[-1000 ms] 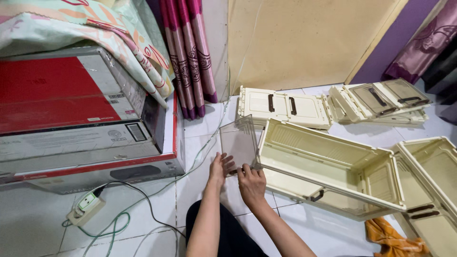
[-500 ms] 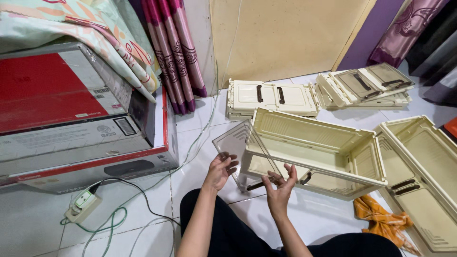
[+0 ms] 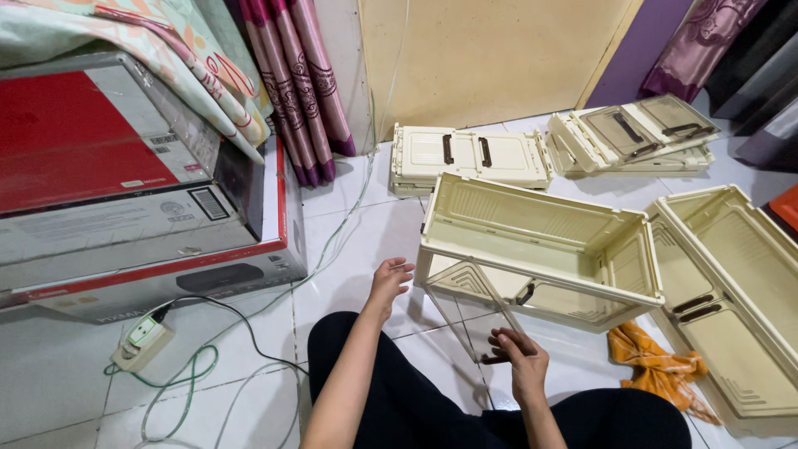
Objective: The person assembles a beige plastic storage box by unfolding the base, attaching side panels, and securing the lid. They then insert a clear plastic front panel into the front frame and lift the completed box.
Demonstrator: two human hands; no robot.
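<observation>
A clear panel is hinged down at the front of the cream bin and gripped at its lower edge by the right hand. The left hand is held open, empty, just beside the bin. The front seems fitted; two folded bins and another opened one lie untouched on the floor.

A red, grey and white cardboard box lies left, seemingly bearing small white labels.
</observation>
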